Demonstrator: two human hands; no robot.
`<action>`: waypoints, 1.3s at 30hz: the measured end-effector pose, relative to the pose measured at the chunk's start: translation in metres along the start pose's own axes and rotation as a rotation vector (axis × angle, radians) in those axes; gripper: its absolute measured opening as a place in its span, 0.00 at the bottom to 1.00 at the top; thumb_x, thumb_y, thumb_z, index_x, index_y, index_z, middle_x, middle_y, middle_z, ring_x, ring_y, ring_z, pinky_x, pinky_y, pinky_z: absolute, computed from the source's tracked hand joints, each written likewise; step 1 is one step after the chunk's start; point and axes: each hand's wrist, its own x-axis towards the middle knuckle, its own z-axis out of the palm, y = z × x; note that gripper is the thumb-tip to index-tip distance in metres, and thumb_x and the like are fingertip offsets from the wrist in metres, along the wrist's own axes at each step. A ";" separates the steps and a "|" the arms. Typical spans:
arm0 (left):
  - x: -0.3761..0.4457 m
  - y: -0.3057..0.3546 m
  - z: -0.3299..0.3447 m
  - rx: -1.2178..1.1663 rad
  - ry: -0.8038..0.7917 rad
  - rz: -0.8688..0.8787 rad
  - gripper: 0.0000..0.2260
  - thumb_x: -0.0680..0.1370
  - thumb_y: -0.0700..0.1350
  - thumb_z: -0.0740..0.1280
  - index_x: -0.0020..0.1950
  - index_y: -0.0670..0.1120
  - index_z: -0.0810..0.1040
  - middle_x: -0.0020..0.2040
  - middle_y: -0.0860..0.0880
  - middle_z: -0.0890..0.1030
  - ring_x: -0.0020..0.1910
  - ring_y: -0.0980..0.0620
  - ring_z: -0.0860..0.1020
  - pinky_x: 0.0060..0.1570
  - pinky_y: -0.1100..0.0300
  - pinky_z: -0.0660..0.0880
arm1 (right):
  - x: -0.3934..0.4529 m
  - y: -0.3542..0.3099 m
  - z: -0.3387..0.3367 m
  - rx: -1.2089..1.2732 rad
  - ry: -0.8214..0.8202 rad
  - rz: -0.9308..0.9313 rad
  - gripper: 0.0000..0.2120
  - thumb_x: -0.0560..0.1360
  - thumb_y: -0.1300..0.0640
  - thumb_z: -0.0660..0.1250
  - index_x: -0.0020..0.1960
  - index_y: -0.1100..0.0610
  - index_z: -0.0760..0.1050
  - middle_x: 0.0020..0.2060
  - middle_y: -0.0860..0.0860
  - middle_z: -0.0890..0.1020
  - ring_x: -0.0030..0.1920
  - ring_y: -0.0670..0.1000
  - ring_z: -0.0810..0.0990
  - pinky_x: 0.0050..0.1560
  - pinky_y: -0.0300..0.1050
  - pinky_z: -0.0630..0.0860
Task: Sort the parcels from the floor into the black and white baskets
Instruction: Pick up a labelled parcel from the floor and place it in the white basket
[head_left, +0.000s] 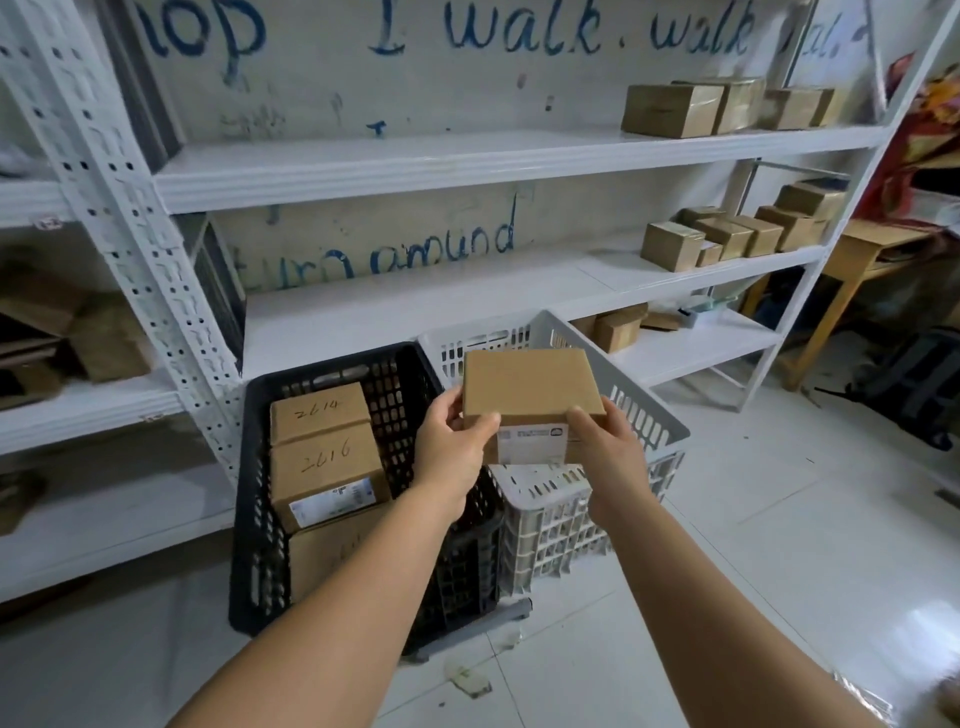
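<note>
Parcels first: on the far left I see blurred brown cartons (78, 338) on the neighbouring shelves, too smeared for me to count. The black basket (254, 499) holds 3 parcels that I can make out: one marked 2614 (319, 408), one marked 2616 (324, 462) with a white label on its near face, and a third (332, 558) partly hidden behind my left forearm, its writing unreadable. My left hand (452, 457) grips the left edge of the held parcel (532, 382), thumb on its near face and fingers curled underneath. That parcel hangs above the white basket (644, 410), covering most of the basket's inside, so I cannot tell what lies in it. Its label (532, 441) faces me but the print is too small to read. My right hand (608, 452) grips the parcel's right corner the same way. On the right, the white shelving (415, 161) carries more cartons (727, 106) on 3 levels, overlapping so I cannot count them surely.
</note>
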 end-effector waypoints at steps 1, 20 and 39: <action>0.014 0.001 0.011 0.004 0.015 -0.001 0.24 0.77 0.41 0.69 0.71 0.50 0.67 0.61 0.54 0.75 0.54 0.58 0.74 0.46 0.67 0.69 | 0.018 -0.003 -0.002 0.000 -0.011 0.000 0.20 0.77 0.53 0.65 0.69 0.51 0.70 0.55 0.53 0.81 0.51 0.50 0.80 0.40 0.40 0.72; 0.200 -0.061 0.126 0.210 0.281 -0.284 0.21 0.78 0.39 0.65 0.70 0.50 0.67 0.61 0.50 0.77 0.48 0.53 0.75 0.44 0.61 0.73 | 0.260 0.017 0.010 -0.289 -0.144 0.159 0.19 0.79 0.58 0.60 0.69 0.48 0.68 0.55 0.51 0.80 0.51 0.53 0.80 0.49 0.51 0.79; 0.321 -0.131 0.119 0.727 0.146 -0.429 0.32 0.76 0.42 0.66 0.76 0.51 0.55 0.71 0.46 0.64 0.70 0.43 0.65 0.64 0.50 0.69 | 0.377 0.089 0.089 -0.596 -0.230 0.324 0.15 0.78 0.60 0.59 0.64 0.55 0.73 0.49 0.53 0.79 0.37 0.47 0.74 0.28 0.37 0.66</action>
